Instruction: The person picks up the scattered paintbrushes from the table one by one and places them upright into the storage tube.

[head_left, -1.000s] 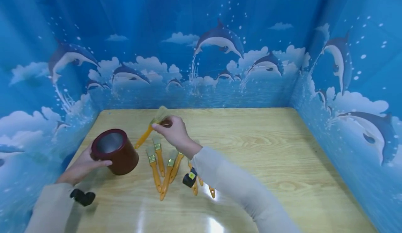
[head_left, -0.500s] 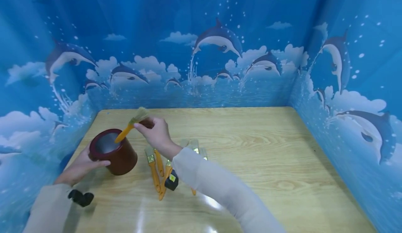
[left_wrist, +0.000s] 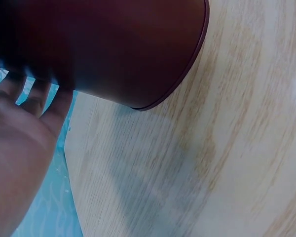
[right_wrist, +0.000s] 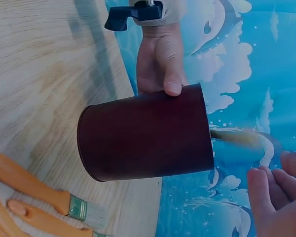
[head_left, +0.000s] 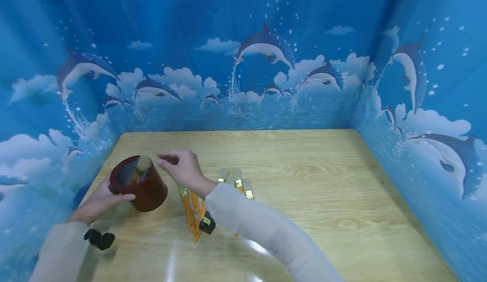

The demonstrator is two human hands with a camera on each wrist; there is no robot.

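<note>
A dark red cylindrical pot (head_left: 151, 195) stands tilted at the left of the table, its mouth toward the head camera. My left hand (head_left: 97, 199) grips it from the left, thumb along its side; in the left wrist view the fingers (left_wrist: 59, 111) go behind it. One paintbrush (head_left: 143, 163) is in the pot, handle inside and bristles sticking out over the rim, blurred in the right wrist view. Just right of the mouth is my right hand (head_left: 184, 170), loosely bent fingers apart from the bristles and holding nothing.
Several paintbrushes with orange handles lie on the wooden table (head_left: 323, 197): a brush (head_left: 186, 208) right of the pot, and a brush (head_left: 238, 182) beyond the right wrist. The right forearm covers some of them. Blue dolphin-print curtains (head_left: 182, 32) enclose the table.
My right hand has carried the paintbrush left to the pot and let go; the brush has dropped handle first into it. The left hand and pot have stayed in place.
</note>
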